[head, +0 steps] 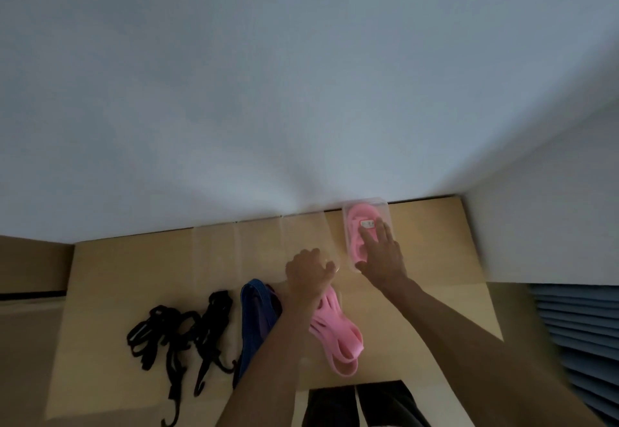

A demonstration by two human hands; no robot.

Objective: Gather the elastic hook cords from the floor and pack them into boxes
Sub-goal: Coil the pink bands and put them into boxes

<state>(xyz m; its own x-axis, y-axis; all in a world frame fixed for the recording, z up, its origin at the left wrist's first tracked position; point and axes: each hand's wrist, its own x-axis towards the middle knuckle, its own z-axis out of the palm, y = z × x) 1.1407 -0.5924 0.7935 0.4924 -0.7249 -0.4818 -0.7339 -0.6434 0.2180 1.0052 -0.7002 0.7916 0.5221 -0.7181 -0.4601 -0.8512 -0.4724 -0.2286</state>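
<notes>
A clear box (365, 233) near the wall is filled with a pink cord (355, 225), long axis running away from the viewer. The right hand (382, 254) is laid flat on it, fingers (385, 230) spread. A second clear box (303, 235) is gripped by the left hand (308, 272), fingers curled. Pink cords (336, 329), blue cords (256, 316) and black hook cords (181, 329) are laid on the cardboard (435, 259), lengthwise toward the viewer.

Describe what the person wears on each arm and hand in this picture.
Both forearms are bare as far as the frame shows: no sleeves visible. The left hand and right hand wear no gloves. No watch, bracelet or ring is apparent, though the picture is dim and blurred.
</notes>
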